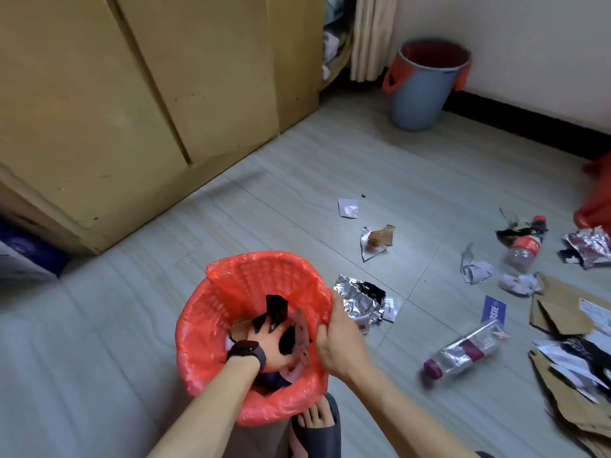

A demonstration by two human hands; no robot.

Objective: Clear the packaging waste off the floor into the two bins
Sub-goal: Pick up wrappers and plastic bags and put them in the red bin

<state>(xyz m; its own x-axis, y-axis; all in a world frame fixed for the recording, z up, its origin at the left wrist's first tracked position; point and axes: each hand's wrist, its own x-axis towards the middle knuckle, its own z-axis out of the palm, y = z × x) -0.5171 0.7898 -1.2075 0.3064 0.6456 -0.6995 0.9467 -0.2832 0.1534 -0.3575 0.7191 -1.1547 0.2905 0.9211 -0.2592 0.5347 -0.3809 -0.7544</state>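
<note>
Pack waste (pixel 276 310) down gently with left hand (pixel 269 347), grip unreadable, right hand (pixel 335 335) clamped on lower-centre bin (pixel 201 328) rim.

This is a room in a home, likely a bedroom. A tall yellow wooden wardrobe (pixel 165 94) stands on the pale tiled floor (pixel 297 166), with a cream curtain (pixel 372 34) and bundled cloth (pixel 331 41) past its far end. A small blue bin (pixel 423 94) sits by the wall (pixel 529 44), and a bare foot (pixel 315 416) wears a slipper (pixel 319 439).
</note>
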